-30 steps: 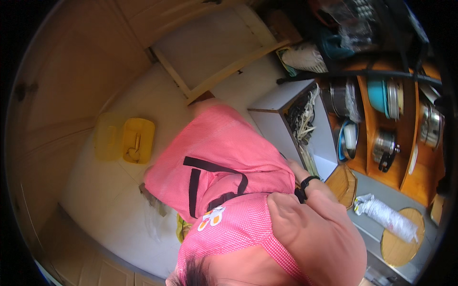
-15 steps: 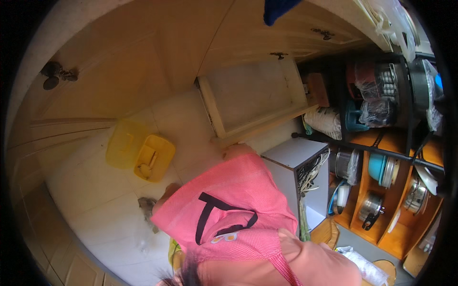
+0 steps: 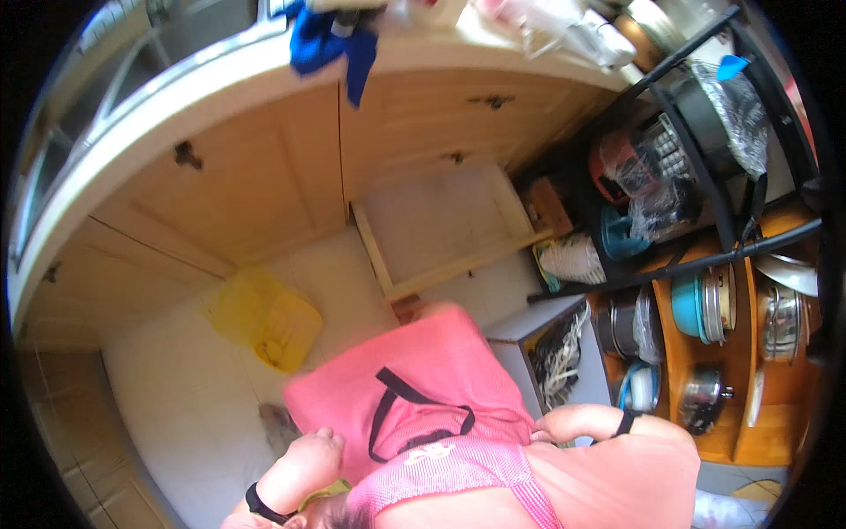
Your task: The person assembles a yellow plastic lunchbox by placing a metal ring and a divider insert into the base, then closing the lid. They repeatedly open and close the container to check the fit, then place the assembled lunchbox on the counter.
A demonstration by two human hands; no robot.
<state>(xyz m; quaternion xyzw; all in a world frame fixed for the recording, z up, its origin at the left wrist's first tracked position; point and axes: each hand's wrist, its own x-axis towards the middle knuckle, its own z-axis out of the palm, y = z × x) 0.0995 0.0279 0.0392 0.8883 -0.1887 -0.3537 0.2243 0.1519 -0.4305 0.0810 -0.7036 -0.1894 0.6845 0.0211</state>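
I sit or squat in a pink apron with a black strap across it. My left hand rests at the apron's left edge, its fingers lying loosely on the cloth with nothing visible in them. At the apron's right side, my right hand is against my hip, its fingers partly hidden. Black bands circle both wrists. Beyond my knees, a yellow plastic tub stands on the floor beside a paler, see-through yellow container. A small light utensil lies in the tub, blurred.
An open, shallow drawer juts from wooden cabinets ahead. A blue cloth hangs over the counter edge. On the right stand a grey box of cables, a black rack and wooden shelves with pots and bowls.
My view has tilted up, showing more of the counter. Both hands have come into view beside the apron. The tub and drawer appear in the same places on the floor and cabinet.
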